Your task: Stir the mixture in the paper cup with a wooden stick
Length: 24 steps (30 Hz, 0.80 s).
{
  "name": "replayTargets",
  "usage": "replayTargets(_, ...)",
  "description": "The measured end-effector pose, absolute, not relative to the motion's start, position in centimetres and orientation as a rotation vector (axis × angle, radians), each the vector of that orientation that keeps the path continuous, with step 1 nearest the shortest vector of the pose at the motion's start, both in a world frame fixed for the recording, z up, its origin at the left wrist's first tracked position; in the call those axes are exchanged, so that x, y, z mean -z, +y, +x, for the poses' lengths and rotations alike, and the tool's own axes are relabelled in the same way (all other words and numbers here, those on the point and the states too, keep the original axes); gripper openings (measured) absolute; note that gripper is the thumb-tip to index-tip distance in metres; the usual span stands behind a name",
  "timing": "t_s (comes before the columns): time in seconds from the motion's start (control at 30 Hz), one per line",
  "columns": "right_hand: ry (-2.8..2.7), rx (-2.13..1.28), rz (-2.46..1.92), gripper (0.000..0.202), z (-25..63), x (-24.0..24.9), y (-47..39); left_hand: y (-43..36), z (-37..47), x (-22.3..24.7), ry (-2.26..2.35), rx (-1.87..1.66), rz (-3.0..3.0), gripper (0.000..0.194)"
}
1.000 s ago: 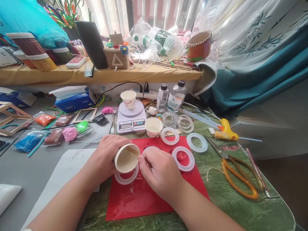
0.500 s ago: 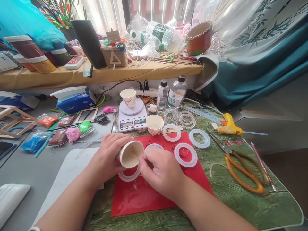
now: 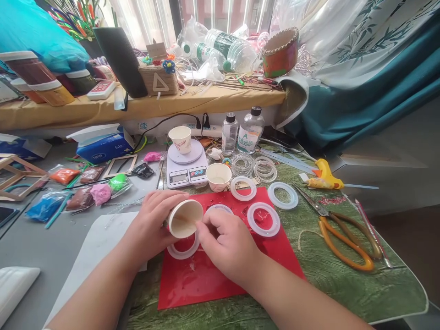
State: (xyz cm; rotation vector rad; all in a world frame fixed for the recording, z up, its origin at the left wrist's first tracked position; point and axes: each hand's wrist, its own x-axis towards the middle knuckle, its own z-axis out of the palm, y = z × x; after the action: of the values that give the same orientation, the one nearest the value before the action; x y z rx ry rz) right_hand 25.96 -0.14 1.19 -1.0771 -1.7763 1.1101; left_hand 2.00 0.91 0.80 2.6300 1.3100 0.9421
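Note:
My left hand point(image 3: 156, 217) is wrapped round a paper cup point(image 3: 186, 219), tilted so its mouth faces me. At the cup's rim my right hand point(image 3: 223, 236) pinches a thin stick, whose far part shows inside the cup. Below the cup, a white ring mould point(image 3: 183, 250) lies on the red sheet point(image 3: 206, 286); another ring is mostly covered by my right hand. Further right are a ring mould with red bits in its middle point(image 3: 250, 220), a smaller ring point(image 3: 243, 198) and a bluish ring point(image 3: 271, 201).
Behind the sheet are a second cup point(image 3: 219, 186), a scale point(image 3: 172, 172) bearing another cup point(image 3: 180, 146), and two bottles point(image 3: 249, 142). Scissors point(image 3: 343, 250) and a yellow glue gun point(image 3: 326, 176) lie right. Clay packets point(image 3: 63, 174) and a blue box point(image 3: 103, 146) are left.
The view has shifted slightly. More of the stick shows inside the tilted cup, and my right fingertips are a little higher at its rim. Both hands keep their hold.

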Motion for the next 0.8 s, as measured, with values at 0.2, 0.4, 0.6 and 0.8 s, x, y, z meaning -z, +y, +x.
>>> replayTargets(0.2, -1.731, -1.153, -1.093, 0.028, 25.97, -1.18, -0.08, 0.89, 2.03, -0.77, 1.315, -0.927, 2.651, 0.044)
replayTargets(0.4, -1.722, -1.139, -1.047, 0.027, 26.11, -1.09, -0.02, 0.83, 1.99, -0.80, 1.318, -0.927, 2.649, 0.044)
replayTargets(0.6, -1.793, -0.901, -0.986, 0.028, 26.01, -0.79, 0.12, 0.79, 1.95, -0.82, 1.304, -0.914, 2.629, 0.046)
replayTargets(0.8, -1.864, -0.935, -0.895, 0.035, 25.64, -0.67, -0.09, 0.86, 1.99, -0.69, 1.278, -0.908, 2.634, 0.046)
